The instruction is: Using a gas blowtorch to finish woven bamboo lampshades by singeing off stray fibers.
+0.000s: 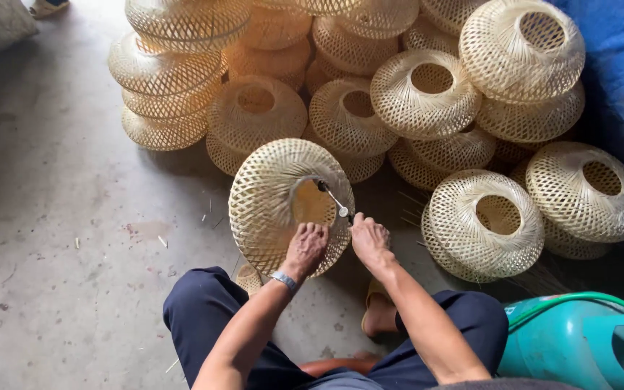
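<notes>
I had a woven bamboo lampshade tipped on edge on the concrete floor at twelve o'clock from my knees. My left hand gripped its lower rim, fingers curled closed on the weave. My right hand pinched a thin metal tool reaching toward the shade's centre hole. Stacked lampshades lay from eleven to two o'clock; a green gas cylinder sat at four.

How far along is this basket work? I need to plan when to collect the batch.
Done, it seems: many woven bamboo shades lie stacked on the floor. In hand: the left hand steadies one shade on edge, and the right hand works a thin metal tool at its opening. How many remain cannot be told.
</notes>
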